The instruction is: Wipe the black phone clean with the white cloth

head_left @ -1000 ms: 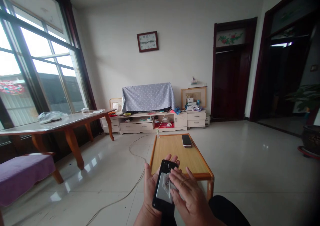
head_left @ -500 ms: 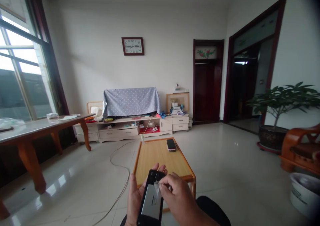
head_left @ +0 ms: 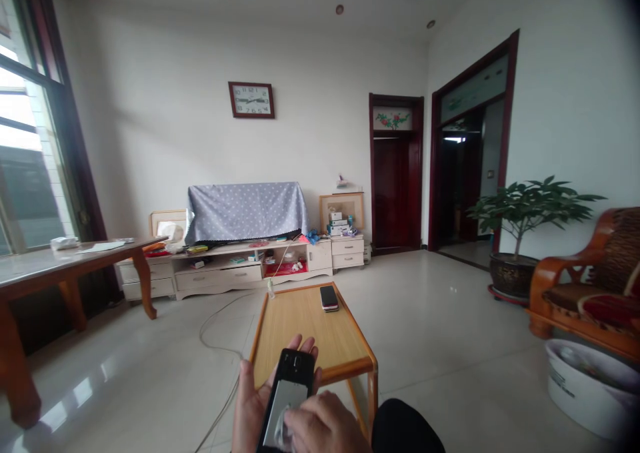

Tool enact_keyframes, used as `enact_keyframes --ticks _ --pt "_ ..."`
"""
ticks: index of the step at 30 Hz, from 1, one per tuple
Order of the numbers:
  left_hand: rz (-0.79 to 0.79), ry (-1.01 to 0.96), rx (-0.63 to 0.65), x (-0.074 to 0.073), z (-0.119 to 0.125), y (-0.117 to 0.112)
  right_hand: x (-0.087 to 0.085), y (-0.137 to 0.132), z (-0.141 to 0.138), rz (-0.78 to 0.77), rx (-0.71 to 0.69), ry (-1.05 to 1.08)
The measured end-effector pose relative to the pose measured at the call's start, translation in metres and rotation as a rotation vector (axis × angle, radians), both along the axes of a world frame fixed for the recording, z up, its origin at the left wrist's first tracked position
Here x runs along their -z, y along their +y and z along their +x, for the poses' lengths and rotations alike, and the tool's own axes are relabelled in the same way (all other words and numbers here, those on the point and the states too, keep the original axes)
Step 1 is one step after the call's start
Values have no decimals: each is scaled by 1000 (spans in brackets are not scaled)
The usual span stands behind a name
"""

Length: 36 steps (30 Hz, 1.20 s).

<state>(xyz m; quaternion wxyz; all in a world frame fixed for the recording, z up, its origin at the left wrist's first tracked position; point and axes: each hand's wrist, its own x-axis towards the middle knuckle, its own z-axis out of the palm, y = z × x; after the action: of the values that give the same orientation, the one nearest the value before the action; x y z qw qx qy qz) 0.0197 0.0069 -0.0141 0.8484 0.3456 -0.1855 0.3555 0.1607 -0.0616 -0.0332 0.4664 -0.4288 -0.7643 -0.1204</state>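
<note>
At the bottom centre, your left hand cradles the black phone, fingers curled behind it; your right hand pinches a small wipe against its back. Loosen that cradle and the phone could slide floorward.

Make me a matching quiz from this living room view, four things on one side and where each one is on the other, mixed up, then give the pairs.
Things:
1. phone with the pale back
2. dark phone
3. wall clock
4. potted plant

Places:
A. on the floor by the wide doorway
B. lying on the far end of the low wooden table
C. resting in the left hand, with the right hand on its lower part
D. on the wall above the cloth-covered unit

Pairs: 1-C, 2-B, 3-D, 4-A
</note>
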Motion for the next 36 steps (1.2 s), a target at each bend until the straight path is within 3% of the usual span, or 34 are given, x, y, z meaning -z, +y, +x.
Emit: enact_keyframes --ticks 4,6,12,14,18,20,26,28,33,36 --pt "-34 75 1 -7 10 -9 -42 15 24 -114 22 277" --pt "-60 96 -28 -9 11 -12 -51 17 29 -135 34 321" --pt "-80 98 -115 -6 3 -10 -26 -9 17 -221 -167 109" --pt "-84 114 -125 -5 4 -12 -30 -8 20 -240 -158 128" --pt "-107 134 -132 -6 10 -15 -55 9 34 -237 -55 282" --pt "-114 123 -142 -5 10 -14 -56 10 34 -253 -53 279" --pt "-128 57 -173 1 3 -8 -15 -25 5 -274 -181 -3" --pt "-124 56 -147 3 4 -8 -11 -28 1 -276 -221 -34" --pt "-93 24 -84 4 14 -8 -27 -16 3 -281 -44 82" --pt "-58 16 -50 3 18 -8 -27 -12 -1 -213 -55 -21"
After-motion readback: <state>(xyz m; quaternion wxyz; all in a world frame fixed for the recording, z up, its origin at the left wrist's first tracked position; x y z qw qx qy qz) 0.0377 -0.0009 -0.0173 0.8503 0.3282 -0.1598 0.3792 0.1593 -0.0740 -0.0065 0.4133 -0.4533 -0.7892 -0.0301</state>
